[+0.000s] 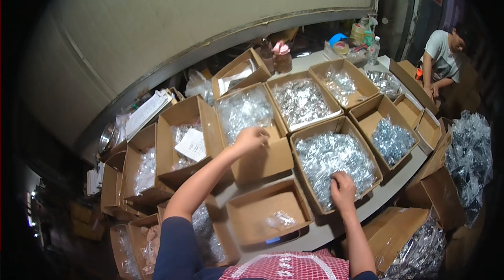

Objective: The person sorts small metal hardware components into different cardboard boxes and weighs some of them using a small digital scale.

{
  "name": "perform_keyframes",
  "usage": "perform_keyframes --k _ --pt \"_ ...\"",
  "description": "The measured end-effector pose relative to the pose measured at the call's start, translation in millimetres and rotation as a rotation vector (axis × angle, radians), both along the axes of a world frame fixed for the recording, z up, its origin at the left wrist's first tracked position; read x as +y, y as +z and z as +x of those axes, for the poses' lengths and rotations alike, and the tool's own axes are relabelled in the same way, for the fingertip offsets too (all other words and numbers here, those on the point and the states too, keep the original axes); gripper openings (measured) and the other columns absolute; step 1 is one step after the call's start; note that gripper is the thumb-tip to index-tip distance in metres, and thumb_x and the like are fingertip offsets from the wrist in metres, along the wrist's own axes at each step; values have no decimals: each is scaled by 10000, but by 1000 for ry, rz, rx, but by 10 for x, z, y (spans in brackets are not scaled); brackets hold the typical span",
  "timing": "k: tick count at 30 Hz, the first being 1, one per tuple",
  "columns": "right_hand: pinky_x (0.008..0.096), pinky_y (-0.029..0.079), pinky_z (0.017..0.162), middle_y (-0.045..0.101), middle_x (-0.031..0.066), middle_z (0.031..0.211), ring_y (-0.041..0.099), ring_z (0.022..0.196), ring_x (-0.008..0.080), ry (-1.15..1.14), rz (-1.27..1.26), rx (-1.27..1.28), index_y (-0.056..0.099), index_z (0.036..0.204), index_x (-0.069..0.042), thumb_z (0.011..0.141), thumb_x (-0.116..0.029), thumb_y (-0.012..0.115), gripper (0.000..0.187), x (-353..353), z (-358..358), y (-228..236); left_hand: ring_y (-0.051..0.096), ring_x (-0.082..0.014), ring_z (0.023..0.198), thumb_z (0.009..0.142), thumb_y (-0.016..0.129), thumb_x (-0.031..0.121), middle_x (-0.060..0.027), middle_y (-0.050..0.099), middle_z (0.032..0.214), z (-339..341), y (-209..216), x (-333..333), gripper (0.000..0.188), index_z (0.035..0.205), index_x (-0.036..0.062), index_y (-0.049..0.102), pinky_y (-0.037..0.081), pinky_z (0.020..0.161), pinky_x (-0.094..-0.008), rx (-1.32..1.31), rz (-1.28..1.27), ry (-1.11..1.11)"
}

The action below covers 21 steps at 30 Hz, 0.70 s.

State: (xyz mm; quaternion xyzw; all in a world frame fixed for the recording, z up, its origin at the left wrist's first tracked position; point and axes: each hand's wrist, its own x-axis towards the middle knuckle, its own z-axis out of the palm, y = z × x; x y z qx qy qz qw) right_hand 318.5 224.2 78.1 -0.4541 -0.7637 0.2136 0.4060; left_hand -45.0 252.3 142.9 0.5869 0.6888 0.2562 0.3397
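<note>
My left hand (pixel 253 139) is over the near side of a cardboard box holding small clear plastic packets (pixel 244 110). Its fingers are curled together, and whatever they may hold is too small to tell. To the right, my right hand (pixel 343 188) reaches down into a box full of shiny silver-blue packets (pixel 332 156). The fingers there are bent and closed against the heap; what lies between them is hidden. In front of me stands a shallow box (pixel 247 230) with a few small clear packets (pixel 281 220) at its right side.
Boxes of silver packets (pixel 302 99) and bluish packets (pixel 392 141) stand behind and to the right. More boxes (pixel 184 114) crowd the left, one with a paper slip (pixel 191 145). A pink-lidded jar (pixel 282 56) is at the back. Another person (pixel 443 54) sits far right.
</note>
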Motion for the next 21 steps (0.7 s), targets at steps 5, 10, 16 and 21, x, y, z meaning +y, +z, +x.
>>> perform_keyframes --k 5,10,16,21 --pt "405 493 773 656 138 922 616 867 330 65 16 11 642 861 -35 764 -37 588 111 59 37 0 637 -373 944 724 704 337 -238 674 958 -327 -867 1055 407 960 6 710 502 835 -417 469 -88 241" --pt "395 504 779 663 141 946 633 874 315 172 -95 165 666 899 -32 777 -29 601 139 147 136 17 492 -395 1091 719 720 324 -220 614 1039 -232 -1322 1394 369 924 17 708 468 898 -438 881 20 386" --pt "300 511 616 662 122 905 624 672 233 269 -357 351 661 908 -18 814 -11 594 116 251 212 -23 481 -191 475 749 585 91 -48 514 581 -384 -679 1709 81 734 13 571 452 504 -305 -288 489 695" --pt "323 534 645 675 131 921 675 758 259 356 -421 341 666 936 -41 831 -45 591 130 326 269 21 484 -127 519 765 493 13 -40 547 688 -194 -475 2407 188 916 33 605 357 418 -269 -380 313 629"
